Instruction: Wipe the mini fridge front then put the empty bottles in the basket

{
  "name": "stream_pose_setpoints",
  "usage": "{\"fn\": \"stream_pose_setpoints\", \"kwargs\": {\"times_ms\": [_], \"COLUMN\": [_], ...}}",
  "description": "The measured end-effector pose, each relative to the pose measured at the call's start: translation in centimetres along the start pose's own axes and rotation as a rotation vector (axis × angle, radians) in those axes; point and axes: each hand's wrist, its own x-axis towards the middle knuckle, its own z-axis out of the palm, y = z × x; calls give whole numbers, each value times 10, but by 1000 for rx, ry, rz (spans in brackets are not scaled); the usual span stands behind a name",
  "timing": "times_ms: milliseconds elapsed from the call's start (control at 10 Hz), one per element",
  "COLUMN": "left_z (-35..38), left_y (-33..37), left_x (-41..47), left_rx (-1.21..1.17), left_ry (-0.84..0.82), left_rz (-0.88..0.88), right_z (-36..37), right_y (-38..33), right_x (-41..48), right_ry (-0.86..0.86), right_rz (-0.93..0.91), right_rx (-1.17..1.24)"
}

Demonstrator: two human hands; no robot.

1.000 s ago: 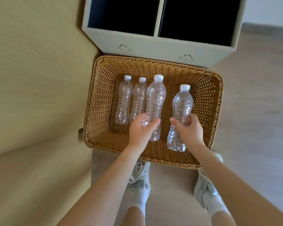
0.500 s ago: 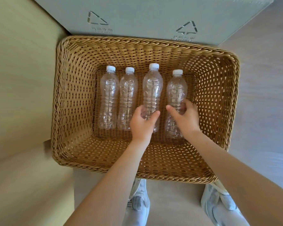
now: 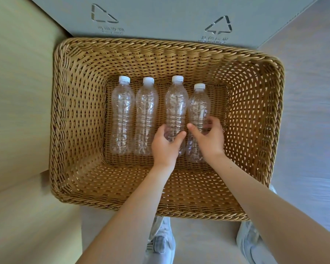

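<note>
on pale wood floor (image 3: 309,111), wicker basket (image 3: 74,115) beside grey bin (image 3: 160,18).

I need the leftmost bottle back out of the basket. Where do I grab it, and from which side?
Grip the leftmost bottle around its narrower mid-body waist, coming straight down from above. It lies flat on the basket floor, white cap pointing away. Its left flank is free, so put one finger there; the next bottle lies close on its right, so the gap looks tight. Both hands are on the other bottles.

grey bin (image 3: 160,18) top cropped, shoes (image 3: 161,242) partly hidden
</note>
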Motion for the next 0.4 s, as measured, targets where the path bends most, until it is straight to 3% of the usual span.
{"fn": "stream_pose_setpoints", "kwargs": {"times_ms": [200,300,400], "left_z": [0,-5,-12], "left_y": [-1,2,12], "left_x": [0,-2,-13], "left_rx": [37,104,259], "left_ry": [-45,-127,-109], "left_rz": [20,49,104], "right_z": [-2,-8,-19], "right_y": [2,-3,-13], "right_x": [-1,-6,-19], "right_ry": [5,0,58], "right_rz": [-5,-42,-105], "right_rx": [-38,-115,-182]}}
